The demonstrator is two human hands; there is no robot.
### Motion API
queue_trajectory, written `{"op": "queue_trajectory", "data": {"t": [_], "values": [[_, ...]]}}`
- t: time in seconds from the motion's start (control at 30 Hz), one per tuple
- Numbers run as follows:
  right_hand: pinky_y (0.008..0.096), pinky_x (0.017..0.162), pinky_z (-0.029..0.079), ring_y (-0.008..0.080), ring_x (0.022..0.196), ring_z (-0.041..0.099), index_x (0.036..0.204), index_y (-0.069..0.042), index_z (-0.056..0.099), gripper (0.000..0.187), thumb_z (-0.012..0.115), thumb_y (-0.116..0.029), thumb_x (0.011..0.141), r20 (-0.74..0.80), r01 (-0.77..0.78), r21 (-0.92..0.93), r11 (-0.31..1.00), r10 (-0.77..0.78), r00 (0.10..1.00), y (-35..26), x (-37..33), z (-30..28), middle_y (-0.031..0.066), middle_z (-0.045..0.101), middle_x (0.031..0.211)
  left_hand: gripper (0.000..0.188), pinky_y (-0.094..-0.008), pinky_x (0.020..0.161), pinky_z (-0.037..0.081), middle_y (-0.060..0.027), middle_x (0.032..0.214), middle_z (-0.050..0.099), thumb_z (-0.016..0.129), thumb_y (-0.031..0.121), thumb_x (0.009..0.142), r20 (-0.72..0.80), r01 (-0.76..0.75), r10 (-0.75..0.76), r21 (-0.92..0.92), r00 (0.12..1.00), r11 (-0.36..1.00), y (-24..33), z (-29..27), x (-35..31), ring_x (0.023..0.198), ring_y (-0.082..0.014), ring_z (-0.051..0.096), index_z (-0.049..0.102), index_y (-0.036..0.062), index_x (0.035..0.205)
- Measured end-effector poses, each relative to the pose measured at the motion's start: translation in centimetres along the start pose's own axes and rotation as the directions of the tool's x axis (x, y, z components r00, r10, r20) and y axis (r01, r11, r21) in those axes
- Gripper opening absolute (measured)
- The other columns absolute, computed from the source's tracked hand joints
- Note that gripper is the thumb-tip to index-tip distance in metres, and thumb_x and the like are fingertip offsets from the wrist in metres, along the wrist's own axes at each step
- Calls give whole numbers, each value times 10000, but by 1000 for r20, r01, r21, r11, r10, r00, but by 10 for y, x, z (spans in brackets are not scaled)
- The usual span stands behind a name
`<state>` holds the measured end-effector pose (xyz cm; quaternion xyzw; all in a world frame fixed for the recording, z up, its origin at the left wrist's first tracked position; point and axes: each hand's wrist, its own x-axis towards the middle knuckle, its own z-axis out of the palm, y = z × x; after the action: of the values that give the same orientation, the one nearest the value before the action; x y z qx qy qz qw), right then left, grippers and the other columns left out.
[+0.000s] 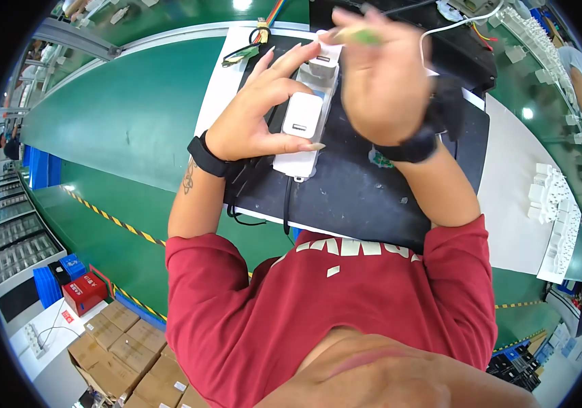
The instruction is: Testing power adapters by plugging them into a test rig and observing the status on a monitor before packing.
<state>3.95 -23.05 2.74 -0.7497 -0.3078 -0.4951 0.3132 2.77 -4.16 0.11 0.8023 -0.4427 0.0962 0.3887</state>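
A white power strip (pixel 296 164) lies on a black mat, with two white USB chargers standing on it. My left hand (pixel 257 112) is curled round the nearer USB charger (pixel 302 115), the thumb at its near end and a bent finger at its far end. The index fingertip reaches the farther USB charger (pixel 323 60). Above the mat, right of the strip, my right hand (pixel 387 78) is smeared by motion. Between its fingers shows a small green and yellow thing (pixel 364 35), too blurred to name.
The black mat (pixel 352 197) lies on a white board. A bundle of coloured wires (pixel 263 28) and a black device (pixel 461 41) are at the back. Beside my right wrist is a small green piece (pixel 379 159). White parts (pixel 546 194) line the right side; cartons (pixel 131 350) are stacked lower left.
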Motion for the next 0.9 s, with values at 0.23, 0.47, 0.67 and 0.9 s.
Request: {"op": "queue_trajectory", "data": {"t": [0.23,0.47,0.67,0.9], "values": [[401,810,390,322,934,522,794,-9,575,161,566,-170,796,360,-153,400,904,-1,933,-11,19,-25,128,581,924,512,-537,1028,133,-146,1386,326,752,385,621,-87,-17,17,2,996,1000,-4,4,-1,1286,-340,285,556,83,985],[445,942,307,330,1107,450,806,-16,548,101,587,-102,772,506,-189,190,963,68,860,-28,-6,-20,109,551,934,533,-536,1034,121,-126,1404,301,757,357,625,-39,-11,13,49,999,999,-10,8,0,1302,-350,245,560,96,1047],[475,951,284,335,1108,450,838,-28,540,104,576,-98,770,503,-135,121,983,57,863,-32,-11,-21,102,546,939,544,-543,1032,118,-110,1408,300,761,356,614,-52,5,-2,39,999,999,-10,9,-3,1307,-356,234,561,94,1047],[488,913,313,352,1079,463,837,-36,540,144,615,-70,718,408,-76,153,985,7,913,-40,-25,-14,95,543,931,523,-525,1034,140,-109,1403,309,747,334,630,-49,-9,12,71,999,997,-11,3,-4,1303,-350,246,558,96,1056]]}}
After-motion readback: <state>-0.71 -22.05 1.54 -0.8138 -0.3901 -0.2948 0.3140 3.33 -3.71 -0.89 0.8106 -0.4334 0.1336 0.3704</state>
